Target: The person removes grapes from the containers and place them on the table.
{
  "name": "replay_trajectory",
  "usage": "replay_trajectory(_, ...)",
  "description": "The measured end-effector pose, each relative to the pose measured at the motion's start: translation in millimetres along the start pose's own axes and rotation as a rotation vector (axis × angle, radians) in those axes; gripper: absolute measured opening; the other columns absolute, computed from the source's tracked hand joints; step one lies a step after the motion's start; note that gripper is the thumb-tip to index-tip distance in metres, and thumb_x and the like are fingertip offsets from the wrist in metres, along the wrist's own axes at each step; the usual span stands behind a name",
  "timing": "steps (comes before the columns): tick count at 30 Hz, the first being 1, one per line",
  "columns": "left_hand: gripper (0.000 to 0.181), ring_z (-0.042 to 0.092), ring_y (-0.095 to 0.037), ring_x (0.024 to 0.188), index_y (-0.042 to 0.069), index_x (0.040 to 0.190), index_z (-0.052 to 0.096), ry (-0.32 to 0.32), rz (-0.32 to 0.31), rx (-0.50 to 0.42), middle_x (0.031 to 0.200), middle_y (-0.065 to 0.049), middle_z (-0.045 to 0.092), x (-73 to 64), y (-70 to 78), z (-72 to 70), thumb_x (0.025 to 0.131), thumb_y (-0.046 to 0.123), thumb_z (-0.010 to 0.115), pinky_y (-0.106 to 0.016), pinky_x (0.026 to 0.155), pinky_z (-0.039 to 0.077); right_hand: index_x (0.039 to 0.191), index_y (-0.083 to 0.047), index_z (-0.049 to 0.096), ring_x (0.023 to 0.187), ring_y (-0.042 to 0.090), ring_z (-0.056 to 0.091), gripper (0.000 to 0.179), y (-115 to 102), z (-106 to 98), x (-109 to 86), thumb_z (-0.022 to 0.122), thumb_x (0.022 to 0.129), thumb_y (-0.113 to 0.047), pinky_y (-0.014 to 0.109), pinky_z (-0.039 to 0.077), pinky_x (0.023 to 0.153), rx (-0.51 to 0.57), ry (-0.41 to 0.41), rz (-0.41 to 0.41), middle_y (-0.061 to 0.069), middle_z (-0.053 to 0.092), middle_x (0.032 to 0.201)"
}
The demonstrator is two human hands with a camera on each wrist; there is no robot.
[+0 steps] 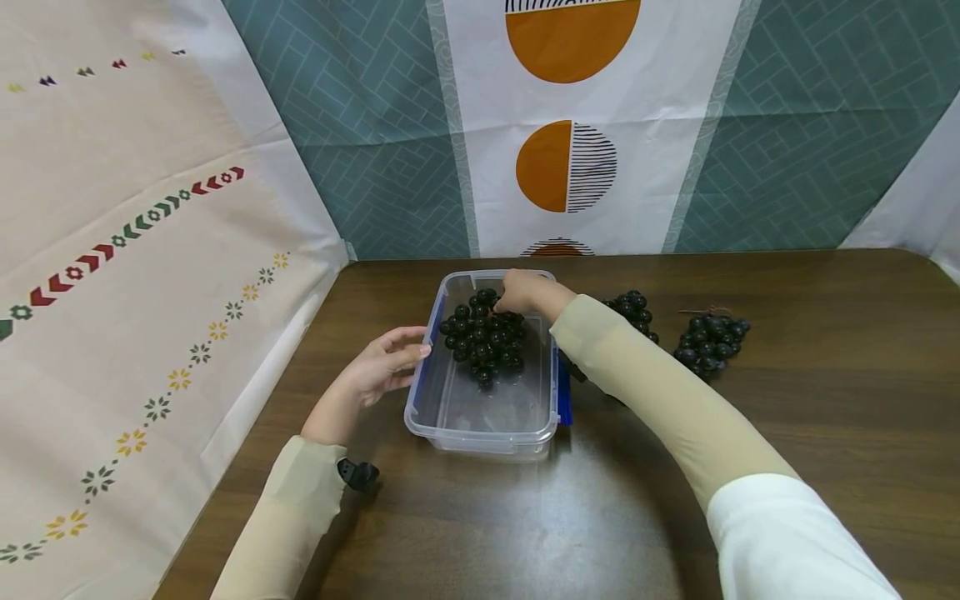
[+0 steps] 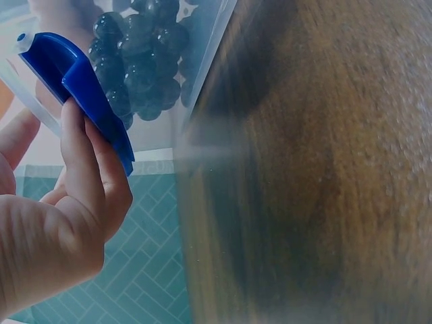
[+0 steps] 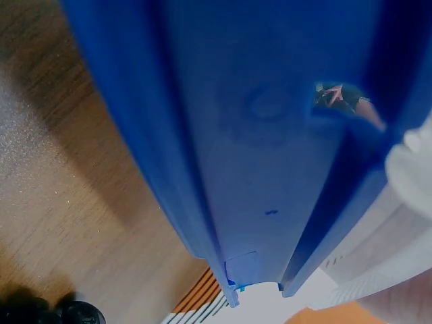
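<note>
A clear plastic container (image 1: 480, 440) with blue side latches stands on the table. Inside it is a bunch of dark grapes (image 1: 483, 342), its round berries spread over the far half. My right hand (image 1: 528, 293) reaches over the far right rim and pinches the top of this bunch at its stem; the fingertips are partly hidden. At the container's left wall, my left hand (image 1: 390, 362) holds the side, thumb at the rim. In the left wrist view its fingers (image 2: 84, 169) bend against the hanging blue latch (image 2: 81, 88). Another blue latch (image 3: 250, 148) fills the right wrist view.
Two more bunches of dark grapes lie right of the container: one bunch (image 1: 633, 310) partly behind the right forearm, another bunch (image 1: 712, 342) farther right with its stem showing. The brown wooden table (image 1: 825, 400) meets a patterned cloth backdrop (image 1: 360, 167) at its far edge.
</note>
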State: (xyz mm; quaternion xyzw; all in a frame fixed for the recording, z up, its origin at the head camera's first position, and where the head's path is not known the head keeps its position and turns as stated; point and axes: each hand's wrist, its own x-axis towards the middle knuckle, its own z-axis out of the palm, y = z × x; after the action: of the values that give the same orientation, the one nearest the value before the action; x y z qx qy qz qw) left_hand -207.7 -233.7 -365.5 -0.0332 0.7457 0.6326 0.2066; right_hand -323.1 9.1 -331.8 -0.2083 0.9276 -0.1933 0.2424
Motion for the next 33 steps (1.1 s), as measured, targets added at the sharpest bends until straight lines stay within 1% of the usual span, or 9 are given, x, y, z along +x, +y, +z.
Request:
replay_trajectory(5,0.054,0.059,-0.015,0.106,0.009,0.145,0.034,0.001,-0.001,-0.006,0.128,-0.008,0.049,-0.5,-0.6,0.9,0.097,0.02,0.056,-0.028,0.082,0.051,0.116,0.003,0.056,0.085,0.025,0.051,0.033,9.0,5.0,19.3,0.055,0.095,-0.022,0.036,0.041,0.073,-0.005,-0.014,-0.041,0.016,0.057,0.105)
replay_trajectory(9,0.053,0.058,-0.016,0.107,0.009,0.145,0.034,0.0,0.0,-0.002,0.128,-0.009,0.05,-0.3,-1.8,0.4,0.097,0.02,0.056,-0.028,0.082,0.051,0.128,0.005,0.05,0.106,0.029,0.054,0.042,9.1,6.3,19.6,0.054,0.096,-0.022,0.039,0.046,0.086,0.0,-0.051,-0.057,0.021,0.053,0.125)
replay_trajectory(12,0.054,0.058,-0.016,0.106,0.009,0.144,0.034,0.0,0.001,-0.001,0.124,-0.006,0.051,-0.3,-2.3,0.4,0.096,0.02,0.056,-0.028,0.082,0.051,0.138,0.006,0.04,0.129,0.034,0.044,0.05,4.6,4.4,10.0,0.051,0.097,-0.02,0.043,0.04,0.102,0.018,-0.086,-0.047,0.023,0.04,0.143)
replay_trajectory(20,0.052,0.06,-0.017,0.106,0.01,0.143,0.036,0.011,0.0,-0.017,0.116,-0.001,0.055,-0.1,-1.6,1.7,0.096,0.019,0.057,-0.028,0.08,0.052,0.134,0.004,0.049,0.129,0.034,0.044,0.044,3.4,1.6,-0.3,0.05,0.098,-0.022,0.044,0.04,0.103,0.026,-0.076,-0.084,0.022,0.042,0.143)
replay_trajectory(23,0.051,0.06,-0.017,0.105,0.01,0.143,0.037,0.013,-0.001,-0.024,0.117,-0.002,0.054,-0.1,-1.3,1.7,0.096,0.017,0.056,-0.028,0.08,0.052,0.131,0.001,0.054,0.123,0.031,0.049,0.041,3.7,0.8,-0.2,0.05,0.098,-0.023,0.043,0.043,0.099,0.037,-0.068,-0.08,0.02,0.047,0.139)
replay_trajectory(25,0.052,0.06,-0.017,0.106,0.01,0.143,0.036,0.012,-0.002,-0.022,0.119,-0.003,0.053,-0.3,-0.9,1.3,0.096,0.018,0.056,-0.028,0.08,0.052,0.123,0.0,0.06,0.099,0.025,0.057,0.035,3.5,0.4,0.7,0.049,0.099,-0.022,0.038,0.046,0.089,0.053,-0.061,-0.073,0.017,0.058,0.118)
replay_trajectory(28,0.052,0.059,-0.017,0.107,0.011,0.143,0.036,0.015,-0.007,-0.02,0.122,-0.006,0.052,-0.7,-0.1,0.9,0.096,0.019,0.057,-0.029,0.081,0.052,0.114,0.0,0.065,0.075,0.017,0.047,0.03,3.0,0.0,1.8,0.05,0.098,-0.02,0.034,0.043,0.076,0.058,-0.044,-0.067,0.01,0.056,0.093)
replay_trajectory(30,0.054,0.058,-0.017,0.107,0.01,0.144,0.035,0.009,-0.005,-0.009,0.123,-0.006,0.051,-0.7,0.0,0.5,0.096,0.02,0.057,-0.029,0.081,0.052,0.116,0.002,0.064,0.076,0.018,0.049,0.03,3.1,-0.4,1.7,0.05,0.098,-0.018,0.034,0.044,0.077,0.058,-0.038,-0.067,0.013,0.058,0.096)
replay_trajectory(33,0.055,0.058,-0.018,0.108,0.009,0.144,0.034,0.006,-0.005,0.002,0.122,-0.006,0.051,-0.1,0.0,0.7,0.096,0.02,0.057,-0.029,0.082,0.051,0.129,0.004,0.055,0.109,0.027,0.056,0.036,3.8,-0.9,0.2,0.049,0.098,-0.014,0.038,0.046,0.093,0.051,-0.039,-0.077,0.02,0.053,0.132)
